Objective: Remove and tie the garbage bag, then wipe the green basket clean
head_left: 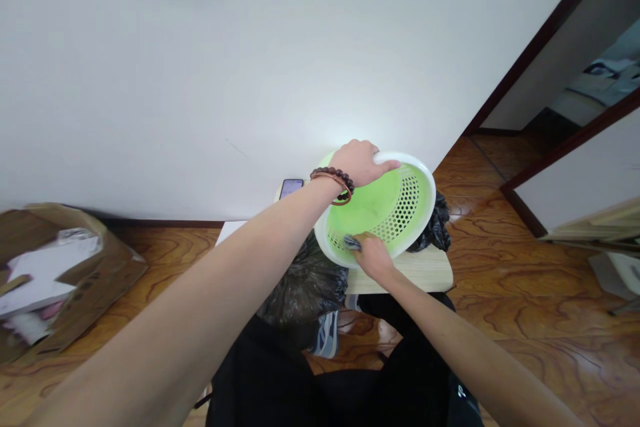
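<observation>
A round plastic strainer basket (pixel 431 203), light green inside with a white rim and rows of holes, is tilted toward me over a small pale wooden stool (pixel 425 273). At its far rim my left hand (pixel 357 161), with beaded bracelets on the wrist, grips the edge; the thumb lies over the inside and the other fingers are mostly hidden. Down at the near left inner wall, my right hand (pixel 373 255) is closed on a small grey cloth (pixel 352 242), which presses against or close to the holes.
Black plastic bags (pixel 307 283) sit left of the stool, and another black bag (pixel 437 223) shows behind its right side. A phone (pixel 291 187) lies near the wall. An open cardboard box (pixel 95 280) stands at left on the wooden floor. A doorway (pixel 530 100) opens at right.
</observation>
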`<state>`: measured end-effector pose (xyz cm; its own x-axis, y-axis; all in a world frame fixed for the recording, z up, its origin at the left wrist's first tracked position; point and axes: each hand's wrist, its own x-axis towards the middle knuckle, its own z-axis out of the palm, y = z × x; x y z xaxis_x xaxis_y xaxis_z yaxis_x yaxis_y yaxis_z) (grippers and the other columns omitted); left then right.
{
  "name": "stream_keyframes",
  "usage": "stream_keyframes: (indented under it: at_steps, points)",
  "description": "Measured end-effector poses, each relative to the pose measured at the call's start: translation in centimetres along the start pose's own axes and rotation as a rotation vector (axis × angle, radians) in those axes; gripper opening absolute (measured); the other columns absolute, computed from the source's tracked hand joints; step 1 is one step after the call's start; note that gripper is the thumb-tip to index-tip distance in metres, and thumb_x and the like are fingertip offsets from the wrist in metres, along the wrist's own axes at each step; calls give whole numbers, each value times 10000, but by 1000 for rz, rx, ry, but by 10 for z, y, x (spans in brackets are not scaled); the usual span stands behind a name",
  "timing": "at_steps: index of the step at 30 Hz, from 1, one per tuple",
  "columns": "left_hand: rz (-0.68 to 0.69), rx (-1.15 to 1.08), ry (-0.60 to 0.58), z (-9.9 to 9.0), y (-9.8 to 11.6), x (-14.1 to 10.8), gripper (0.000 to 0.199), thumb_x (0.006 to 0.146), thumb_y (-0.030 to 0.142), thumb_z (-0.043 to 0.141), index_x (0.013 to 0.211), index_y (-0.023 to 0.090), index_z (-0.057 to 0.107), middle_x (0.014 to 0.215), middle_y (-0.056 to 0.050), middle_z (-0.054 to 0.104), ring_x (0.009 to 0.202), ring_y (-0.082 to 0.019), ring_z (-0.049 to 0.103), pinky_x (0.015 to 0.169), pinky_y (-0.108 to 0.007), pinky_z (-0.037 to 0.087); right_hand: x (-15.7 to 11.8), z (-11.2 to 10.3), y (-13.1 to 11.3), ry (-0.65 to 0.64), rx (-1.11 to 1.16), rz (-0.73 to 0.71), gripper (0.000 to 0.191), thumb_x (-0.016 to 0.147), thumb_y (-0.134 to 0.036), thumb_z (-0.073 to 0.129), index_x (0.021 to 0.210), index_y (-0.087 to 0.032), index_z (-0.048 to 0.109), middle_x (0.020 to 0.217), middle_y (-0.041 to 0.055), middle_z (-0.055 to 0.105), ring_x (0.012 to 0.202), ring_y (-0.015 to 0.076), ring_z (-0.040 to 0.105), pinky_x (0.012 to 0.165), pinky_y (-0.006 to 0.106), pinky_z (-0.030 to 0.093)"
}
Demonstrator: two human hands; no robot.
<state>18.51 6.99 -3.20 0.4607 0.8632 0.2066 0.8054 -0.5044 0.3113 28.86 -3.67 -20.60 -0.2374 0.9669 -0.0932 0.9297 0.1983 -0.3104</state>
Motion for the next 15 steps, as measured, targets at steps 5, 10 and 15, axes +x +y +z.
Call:
stream_keyframes:
  at_steps: [5, 10, 15]
  points:
    - [-25, -3, 5, -2, -4, -2, 687, 704, 742, 316, 854, 166, 661, 766, -117, 640, 725, -211, 574, 665, -322, 412, -1, -1, -13, 30, 194, -113, 314, 801, -158, 476, 1085, -193, 607, 965, 55, 621, 898, 167, 552, 815, 234, 371]
    - [-27, 15, 0, -2, -3, -2, 628, 727, 697, 341, 836, 167, 661, 775, -115, 648, 724, -203, 571, 664, -312, 409, 4, -26, 30, 75, -62, -105, 314, 811, -132, 460, 1087, -173, 604, 985, 79, 598, 957, 185, 516, 855, 254, 365]
    - [-14, 20, 1, 0, -1, -1, 610, 745, 668, 345, 853, 160, 664, 786, -126, 643, 733, -210, 572, 673, -324, 412, 7, -23, 43, 32, -281, 33, 293, 806, -86, 438, 1012, -148, 636, 973, 126, 609, 984, 214, 513, 835, 289, 378]
